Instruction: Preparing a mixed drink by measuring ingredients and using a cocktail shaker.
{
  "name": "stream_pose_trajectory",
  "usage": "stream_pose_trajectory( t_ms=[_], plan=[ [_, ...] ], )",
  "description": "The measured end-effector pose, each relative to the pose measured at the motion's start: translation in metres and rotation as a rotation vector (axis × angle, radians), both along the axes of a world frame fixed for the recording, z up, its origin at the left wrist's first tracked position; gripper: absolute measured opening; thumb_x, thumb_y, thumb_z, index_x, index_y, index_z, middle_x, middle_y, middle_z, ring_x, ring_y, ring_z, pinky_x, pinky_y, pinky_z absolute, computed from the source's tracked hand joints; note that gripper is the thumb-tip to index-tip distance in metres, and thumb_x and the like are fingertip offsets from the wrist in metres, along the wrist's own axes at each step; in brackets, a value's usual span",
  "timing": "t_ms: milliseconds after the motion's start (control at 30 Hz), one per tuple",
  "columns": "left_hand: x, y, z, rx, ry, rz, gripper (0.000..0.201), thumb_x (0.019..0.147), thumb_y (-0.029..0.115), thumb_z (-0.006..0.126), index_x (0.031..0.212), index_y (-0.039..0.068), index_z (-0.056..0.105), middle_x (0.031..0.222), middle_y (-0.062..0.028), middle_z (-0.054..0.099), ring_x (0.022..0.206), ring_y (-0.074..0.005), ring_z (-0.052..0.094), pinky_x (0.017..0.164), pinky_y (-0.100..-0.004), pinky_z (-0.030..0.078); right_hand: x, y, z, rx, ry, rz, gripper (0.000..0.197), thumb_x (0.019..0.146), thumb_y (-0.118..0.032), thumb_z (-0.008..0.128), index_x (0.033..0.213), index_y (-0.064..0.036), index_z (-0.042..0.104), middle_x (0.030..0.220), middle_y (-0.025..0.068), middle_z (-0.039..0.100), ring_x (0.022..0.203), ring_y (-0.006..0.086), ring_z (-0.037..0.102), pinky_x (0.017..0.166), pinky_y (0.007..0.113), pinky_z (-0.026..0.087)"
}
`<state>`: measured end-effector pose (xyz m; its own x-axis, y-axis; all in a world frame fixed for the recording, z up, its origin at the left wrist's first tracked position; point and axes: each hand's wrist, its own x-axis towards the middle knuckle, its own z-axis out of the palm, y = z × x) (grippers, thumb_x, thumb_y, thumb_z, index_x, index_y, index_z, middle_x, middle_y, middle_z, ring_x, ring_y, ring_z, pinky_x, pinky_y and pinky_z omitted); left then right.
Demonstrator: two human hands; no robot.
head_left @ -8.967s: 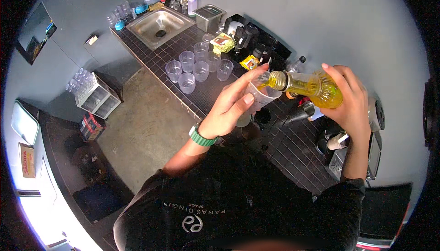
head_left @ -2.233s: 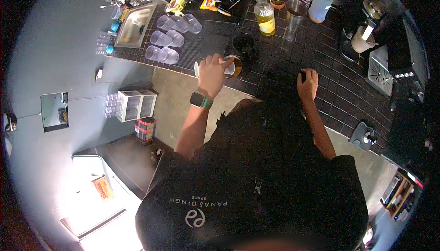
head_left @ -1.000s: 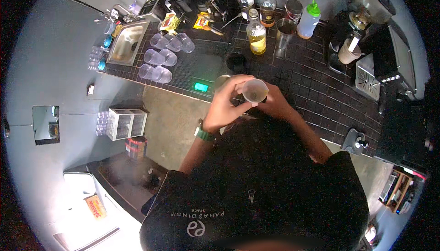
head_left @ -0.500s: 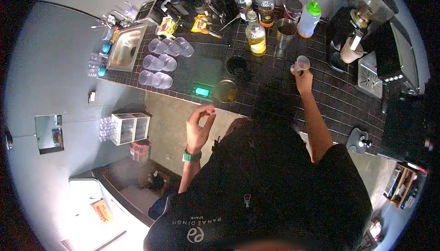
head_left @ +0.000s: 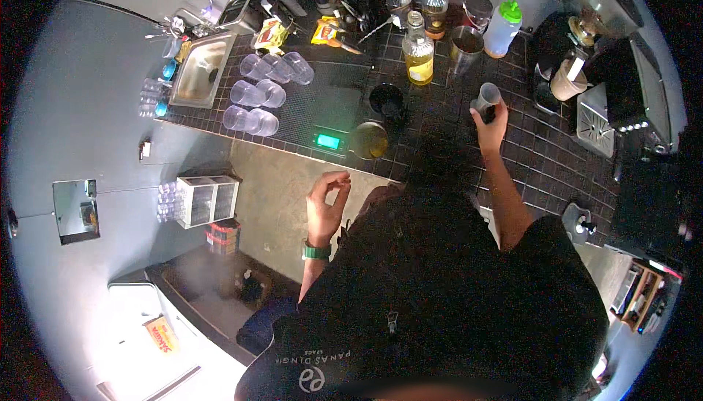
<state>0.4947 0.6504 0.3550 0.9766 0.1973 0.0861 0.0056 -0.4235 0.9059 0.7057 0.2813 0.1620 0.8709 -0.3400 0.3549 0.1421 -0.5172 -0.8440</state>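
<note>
My right hand (head_left: 493, 128) is wrapped round a small translucent plastic cup (head_left: 488, 93), held over the dark tiled counter. My left hand (head_left: 324, 203) is in front of the counter's near edge, its fingers loosely curved with a gap toward the thumb and nothing visible in it. Nearest to that hand is a digital scale with a lit green display (head_left: 328, 142). Beside the scale stand a glass vessel with yellowish contents (head_left: 368, 141) and a dark round container (head_left: 387, 100). Beyond them is a clear bottle of yellow liquid (head_left: 419, 57).
Several clear plastic cups (head_left: 250, 120) lie in rows at the left, beside a metal sink (head_left: 201, 71). A metal tumbler (head_left: 466, 46) and a green-capped squeeze bottle (head_left: 503, 31) stand at the back. A coffee grinder (head_left: 586, 27) and a black machine (head_left: 637, 93) are at the right.
The view has shifted slightly. The cup in my right hand now leans more to the right. My left hand keeps nearly the same curved pose.
</note>
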Motion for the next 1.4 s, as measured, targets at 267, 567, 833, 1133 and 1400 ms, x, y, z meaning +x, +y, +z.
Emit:
stream_pose_trajectory(
  t_ms=[267,567,833,1133,1400],
  plan=[
    [-0.002,0.034,-0.016,0.008,-0.044,0.090,0.024,0.089,-0.004,0.069,0.112,0.002,0.067,0.104,-0.0106,0.072,0.095,-0.0174,0.070,0.082,-0.0301,0.056,-0.077,0.055,0.055,0.010,-0.011,0.159,0.017,0.087,-0.011,0.075,0.094,-0.0020,0.063,0.085,0.0125,0.062,0.080,0.0282,0.063,0.077,0.038,0.051],
    [0.037,0.061,0.003,0.002,-0.117,0.022,0.025,0.090,-0.001,0.070,0.114,0.004,0.067,0.103,-0.0101,0.072,0.094,-0.0184,0.070,0.081,-0.0308,0.055,0.047,0.120,0.198,0.080,-0.280,0.419,0.014,0.087,-0.008,0.075,0.094,-0.0022,0.065,0.084,0.0084,0.067,0.075,0.0186,0.064,0.070,0.031,0.052],
    [0.049,0.071,-0.004,-0.031,-0.176,0.078,0.023,0.089,0.001,0.072,0.112,0.003,0.067,0.096,-0.0101,0.070,0.087,-0.0170,0.068,0.081,-0.0311,0.054,0.271,0.176,0.274,-0.428,-0.238,0.462,0.053,0.081,-0.027,0.081,0.123,-0.0047,0.058,0.122,0.0182,0.063,0.103,0.0324,0.066,0.092,0.043,0.053],
    [0.020,0.094,-0.021,-0.089,-0.044,0.304,0.021,0.091,0.003,0.069,0.112,0.002,0.067,0.102,-0.0111,0.073,0.094,-0.0189,0.070,0.085,-0.0330,0.055,0.365,0.181,0.208,-0.556,-0.038,0.504,0.062,0.070,-0.025,0.090,0.120,-0.0052,0.059,0.099,0.0194,0.071,0.092,0.0355,0.069,0.083,0.042,0.053],
    [0.043,0.108,-0.020,-0.050,-0.092,0.241,0.023,0.091,0.002,0.069,0.113,0.002,0.067,0.103,-0.0112,0.072,0.092,-0.0188,0.070,0.082,-0.0321,0.056,0.356,0.170,0.326,-0.432,-0.231,0.555,0.066,0.076,-0.031,0.086,0.127,-0.0024,0.055,0.103,0.0208,0.071,0.097,0.0320,0.069,0.088,0.043,0.052]
  ],
)
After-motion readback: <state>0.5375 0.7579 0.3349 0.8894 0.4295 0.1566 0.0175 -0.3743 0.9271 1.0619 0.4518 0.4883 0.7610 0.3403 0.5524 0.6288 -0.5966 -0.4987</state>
